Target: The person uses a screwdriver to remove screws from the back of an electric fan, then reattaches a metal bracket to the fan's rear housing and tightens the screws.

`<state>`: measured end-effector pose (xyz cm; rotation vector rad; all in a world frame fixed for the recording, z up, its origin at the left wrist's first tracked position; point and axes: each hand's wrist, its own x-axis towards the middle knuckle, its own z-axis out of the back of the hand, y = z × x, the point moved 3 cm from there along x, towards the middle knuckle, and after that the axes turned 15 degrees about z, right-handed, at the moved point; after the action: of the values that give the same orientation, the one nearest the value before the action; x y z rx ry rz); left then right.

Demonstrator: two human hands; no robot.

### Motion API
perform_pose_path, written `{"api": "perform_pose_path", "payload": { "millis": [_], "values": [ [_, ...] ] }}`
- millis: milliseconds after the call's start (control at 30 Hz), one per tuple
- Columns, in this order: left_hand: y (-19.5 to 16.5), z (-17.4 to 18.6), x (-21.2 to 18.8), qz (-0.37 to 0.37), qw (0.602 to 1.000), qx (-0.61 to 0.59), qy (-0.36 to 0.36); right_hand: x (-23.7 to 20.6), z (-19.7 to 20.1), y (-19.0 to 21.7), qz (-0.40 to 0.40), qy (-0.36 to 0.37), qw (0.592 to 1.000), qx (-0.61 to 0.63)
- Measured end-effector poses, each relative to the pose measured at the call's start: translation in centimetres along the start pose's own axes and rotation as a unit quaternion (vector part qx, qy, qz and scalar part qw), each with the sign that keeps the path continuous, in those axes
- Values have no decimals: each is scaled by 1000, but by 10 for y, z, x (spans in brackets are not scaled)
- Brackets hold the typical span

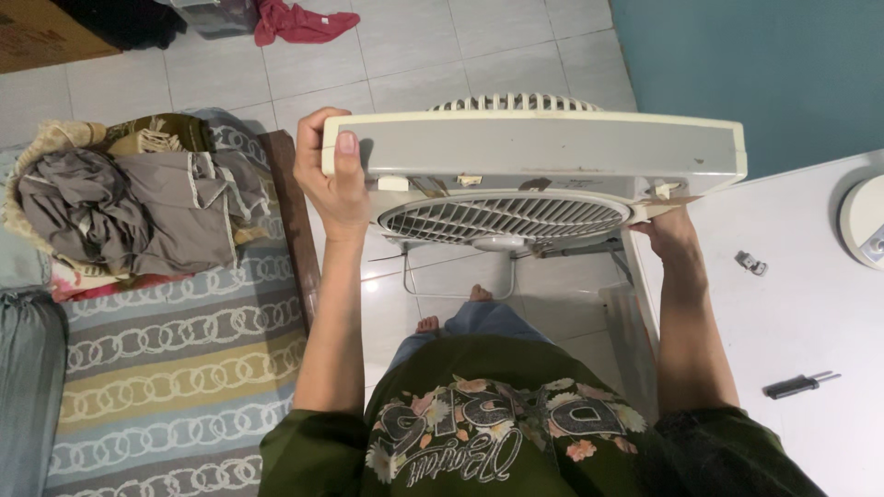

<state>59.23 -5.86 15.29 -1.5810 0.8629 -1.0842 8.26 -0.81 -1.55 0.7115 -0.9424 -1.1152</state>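
A cream square box fan [552, 147] is held up in front of me, its round front grille [502, 219] facing down toward my chest. My left hand [333, 179] grips the fan's left corner, thumb on the top face. My right hand [670, 228] holds the fan's lower right edge from underneath. Below the fan I see my dark green printed shirt, my jeans and my bare feet [451, 308] on the tiled floor.
A white table [810, 313] on the right carries a black screwdriver [797, 384], a small metal part [750, 262] and a round white piece [866, 221]. A patterned mattress [175, 368] with piled clothes [138, 207] lies to the left. A teal wall [764, 64] rises behind the fan.
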Motion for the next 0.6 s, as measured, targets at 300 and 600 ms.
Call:
{"api": "perform_pose_path", "payload": {
  "millis": [300, 600],
  "values": [
    [7, 12, 13, -11, 1000, 5, 2, 6, -13, 11, -100, -83, 983, 126],
    [14, 9, 15, 16, 1000, -14, 13, 8, -16, 9, -145, -144, 957, 206]
  ]
}}
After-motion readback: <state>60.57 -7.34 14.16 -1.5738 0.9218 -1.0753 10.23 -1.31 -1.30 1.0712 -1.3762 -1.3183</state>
